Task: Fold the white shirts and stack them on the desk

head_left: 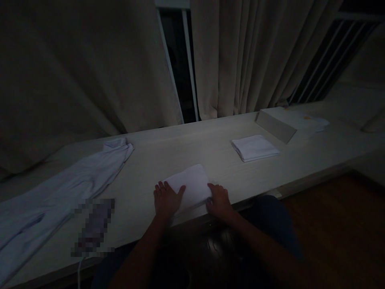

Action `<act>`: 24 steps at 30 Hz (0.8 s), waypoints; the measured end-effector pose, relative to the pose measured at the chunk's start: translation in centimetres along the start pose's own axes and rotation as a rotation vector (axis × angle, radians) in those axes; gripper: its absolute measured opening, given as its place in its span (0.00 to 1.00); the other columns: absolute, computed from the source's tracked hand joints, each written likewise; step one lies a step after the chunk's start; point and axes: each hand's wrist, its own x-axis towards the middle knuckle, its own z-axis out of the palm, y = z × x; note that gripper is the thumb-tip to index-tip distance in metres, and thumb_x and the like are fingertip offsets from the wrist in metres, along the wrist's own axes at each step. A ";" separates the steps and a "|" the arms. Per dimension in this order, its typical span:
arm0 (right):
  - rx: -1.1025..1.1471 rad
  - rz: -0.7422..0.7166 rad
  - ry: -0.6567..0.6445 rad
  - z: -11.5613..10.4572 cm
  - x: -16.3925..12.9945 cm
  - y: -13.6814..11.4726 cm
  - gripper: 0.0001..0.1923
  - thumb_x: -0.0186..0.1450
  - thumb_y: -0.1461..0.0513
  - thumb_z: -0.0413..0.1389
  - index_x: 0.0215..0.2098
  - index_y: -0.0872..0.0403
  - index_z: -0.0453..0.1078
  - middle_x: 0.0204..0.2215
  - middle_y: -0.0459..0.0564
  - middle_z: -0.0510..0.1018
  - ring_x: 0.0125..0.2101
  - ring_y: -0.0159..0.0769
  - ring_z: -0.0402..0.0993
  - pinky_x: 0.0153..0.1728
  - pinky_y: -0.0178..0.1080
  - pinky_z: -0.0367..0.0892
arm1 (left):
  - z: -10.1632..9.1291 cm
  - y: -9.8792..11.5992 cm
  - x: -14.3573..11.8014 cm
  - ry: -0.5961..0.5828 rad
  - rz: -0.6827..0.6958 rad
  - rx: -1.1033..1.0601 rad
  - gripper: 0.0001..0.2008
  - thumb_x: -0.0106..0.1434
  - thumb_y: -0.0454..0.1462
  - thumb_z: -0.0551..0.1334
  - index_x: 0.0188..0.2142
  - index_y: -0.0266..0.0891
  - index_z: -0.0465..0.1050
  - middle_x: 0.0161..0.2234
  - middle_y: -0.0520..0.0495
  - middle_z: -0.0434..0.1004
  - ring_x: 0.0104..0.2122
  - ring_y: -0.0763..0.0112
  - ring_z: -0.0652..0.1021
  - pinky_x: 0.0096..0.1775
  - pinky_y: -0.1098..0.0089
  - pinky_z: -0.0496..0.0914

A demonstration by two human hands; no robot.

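A long pale desk (168, 148) ran beneath drawn curtains (240, 60), a white garment (60, 188) spread at its left. At the near edge, a folded white cloth (191, 186) lay pinned flat under the left hand (165, 199) and right hand (219, 200), palms open, gripping nothing; even pressure and squared edges would likely keep the fold crisp.

I see a white cloth (192, 185) folded into a flat rectangle, lying at the near edge of the desk (156, 160), turned slightly askew. My left hand (166, 199) lies flat on its left end and my right hand (218, 200) presses its right corner
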 end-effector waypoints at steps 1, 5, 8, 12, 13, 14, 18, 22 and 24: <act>-0.010 0.050 0.031 0.5 -0.2 -0.7 0.32 0.58 0.61 0.54 0.60 0.59 0.58 0.50 0.59 0.71 0.50 0.48 0.63 0.51 0.47 0.54 | 0.0 0.0 0.0 0.008 0.007 0.002 0.55 0.58 0.65 0.39 0.63 0.16 0.51 0.64 0.20 0.51 0.64 0.40 0.54 0.62 0.50 0.48; -0.072 0.201 0.072 0.9 0.6 -2.4 0.25 0.61 0.62 0.52 0.57 0.57 0.60 0.47 0.59 0.73 0.48 0.48 0.65 0.50 0.45 0.53 | -0.1 0.0 -0.2 0.022 0.016 -0.004 0.54 0.59 0.65 0.39 0.63 0.15 0.52 0.64 0.20 0.51 0.64 0.39 0.54 0.62 0.50 0.48; -0.135 0.256 -0.015 0.3 1.6 -2.3 0.25 0.59 0.65 0.53 0.55 0.57 0.60 0.42 0.58 0.75 0.45 0.47 0.68 0.48 0.44 0.53 | -0.3 0.0 -0.2 0.015 0.021 -0.012 0.53 0.59 0.64 0.39 0.63 0.16 0.52 0.64 0.20 0.51 0.64 0.39 0.54 0.62 0.50 0.49; -0.215 0.223 -0.087 0.1 2.3 -2.0 0.24 0.61 0.67 0.51 0.56 0.58 0.58 0.41 0.59 0.76 0.43 0.47 0.71 0.47 0.44 0.54 | -0.3 -0.1 -0.2 0.007 0.011 -0.018 0.52 0.60 0.64 0.39 0.63 0.16 0.52 0.64 0.20 0.51 0.64 0.40 0.54 0.62 0.52 0.49; -0.230 0.211 -0.082 0.3 2.4 -2.1 0.23 0.62 0.68 0.50 0.56 0.58 0.58 0.42 0.60 0.76 0.43 0.46 0.72 0.46 0.45 0.54 | -0.4 -0.1 -0.3 0.006 0.011 -0.016 0.52 0.60 0.63 0.40 0.63 0.16 0.51 0.64 0.20 0.51 0.65 0.40 0.54 0.62 0.52 0.49; -0.240 0.205 -0.072 0.5 2.4 -2.1 0.22 0.63 0.69 0.48 0.56 0.59 0.58 0.42 0.60 0.76 0.42 0.46 0.72 0.46 0.45 0.54 | -0.6 -0.1 -0.3 0.007 0.012 -0.014 0.51 0.60 0.63 0.40 0.63 0.16 0.51 0.64 0.20 0.51 0.65 0.40 0.53 0.62 0.51 0.49; -0.205 0.213 -0.045 0.8 2.1 -1.8 0.21 0.63 0.69 0.48 0.55 0.59 0.59 0.42 0.60 0.76 0.42 0.45 0.72 0.45 0.44 0.56 | -2.0 -0.1 -0.9 0.072 0.101 0.000 0.46 0.62 0.60 0.43 0.65 0.23 0.51 0.67 0.26 0.46 0.67 0.42 0.47 0.63 0.46 0.44; -0.043 0.095 -0.102 -0.4 1.9 -0.1 0.24 0.62 0.64 0.52 0.57 0.55 0.58 0.48 0.57 0.75 0.46 0.44 0.71 0.46 0.41 0.58 | -3.4 -0.6 -2.0 0.088 0.490 -0.002 0.33 0.66 0.53 0.47 0.64 0.37 0.57 0.68 0.39 0.46 0.68 0.53 0.43 0.64 0.47 0.39; 0.059 0.053 -0.164 -1.2 2.0 0.6 0.27 0.63 0.61 0.53 0.59 0.54 0.55 0.46 0.55 0.76 0.45 0.42 0.73 0.43 0.39 0.60 | -3.4 -1.0 -2.7 0.056 0.609 -0.008 0.29 0.67 0.51 0.48 0.62 0.39 0.60 0.68 0.41 0.49 0.68 0.56 0.46 0.65 0.49 0.41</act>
